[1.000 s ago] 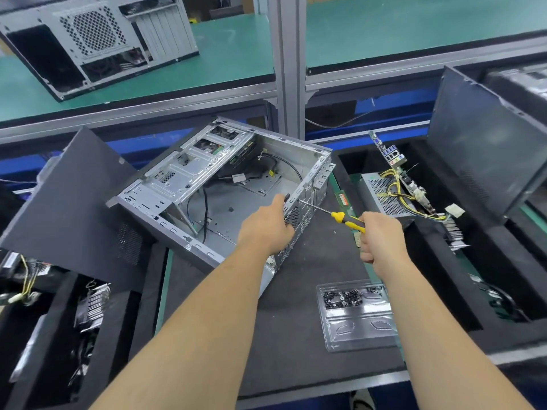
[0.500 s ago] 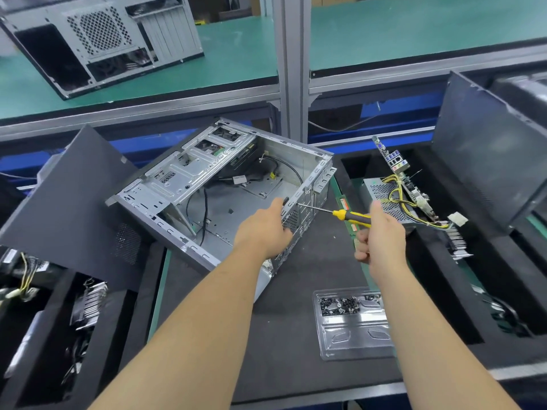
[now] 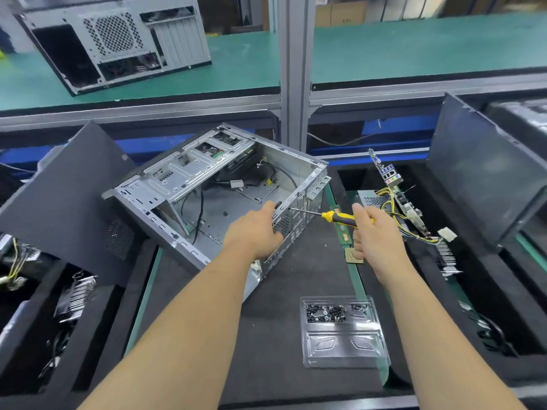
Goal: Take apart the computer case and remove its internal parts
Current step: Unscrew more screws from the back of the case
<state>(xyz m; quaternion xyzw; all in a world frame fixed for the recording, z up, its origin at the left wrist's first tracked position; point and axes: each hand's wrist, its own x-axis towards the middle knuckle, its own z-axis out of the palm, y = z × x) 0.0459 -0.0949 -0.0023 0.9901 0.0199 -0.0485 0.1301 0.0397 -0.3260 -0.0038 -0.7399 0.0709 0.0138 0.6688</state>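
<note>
An open grey computer case [image 3: 189, 184] lies on its side on the black mat, its inside mostly bare with a few black cables. My left hand [image 3: 251, 235] grips the case's near rear edge, thumb over the rim. A yellow and black screwdriver [image 3: 340, 217] is held by its handle in my right hand [image 3: 376, 235]. The screwdriver's tip touches the rear panel just right of my left thumb.
A clear plastic tray [image 3: 340, 344] with several dark screws sits in front. A power supply with yellow wires [image 3: 381, 202] and a board lie in the right bin beside a black side panel [image 3: 479, 179]. Another panel [image 3: 68, 202] leans at left. A second case [image 3: 118, 42] stands on the green shelf.
My right hand has shifted a little along the screwdriver handle while the tip stays at the rear panel. My left hand keeps its hold on the case.
</note>
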